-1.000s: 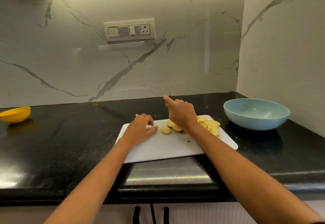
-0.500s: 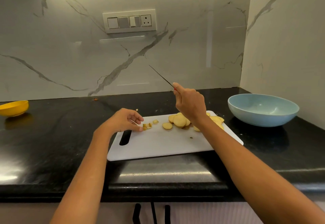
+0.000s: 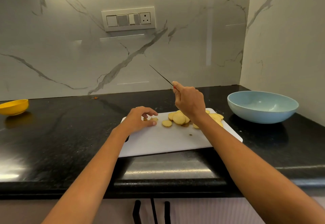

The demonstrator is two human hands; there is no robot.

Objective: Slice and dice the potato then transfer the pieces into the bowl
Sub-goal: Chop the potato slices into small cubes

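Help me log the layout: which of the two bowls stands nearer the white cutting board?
The wide pale blue bowl, just right of the board; the small yellow bowl sits far left.

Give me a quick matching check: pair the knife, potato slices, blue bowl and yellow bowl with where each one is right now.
Things:
1. knife
2. potato slices
3. blue bowl
4. yellow bowl

Places:
A. on the counter at the far left
B. lying on the white cutting board
C. on the counter right of the board, nothing visible inside
D. held raised above the board in the right hand

Pairs: 1-D, 2-B, 3-C, 4-A
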